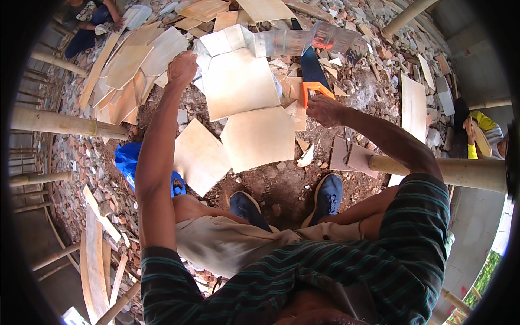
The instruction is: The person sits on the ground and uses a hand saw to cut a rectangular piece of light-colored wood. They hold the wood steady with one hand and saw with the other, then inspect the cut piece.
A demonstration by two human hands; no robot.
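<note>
My right hand (pixel 326 110) is closed around the orange handle of a handsaw (pixel 311 66). The saw's dark blade points away from me and passes under a shiny, silvery folded strip (pixel 279 42) with red markings. My left hand (pixel 182 67) is stretched out with its fingers curled, beside the silvery sheet's left end and the boards there; what it grips, if anything, is hidden. Between my hands lies a pale tile-like board (pixel 238 81). Nearer to me are another pale board (pixel 258 135) and a tilted one (pixel 200 154).
Broken boards (pixel 130 65) pile up at the left, on rubble. A blue plastic bag (pixel 128 157) lies by my left forearm. Bamboo poles (pixel 65 123) jut in from both sides. One person (pixel 89 21) sits far left; another in yellow (pixel 483 130) is at the right.
</note>
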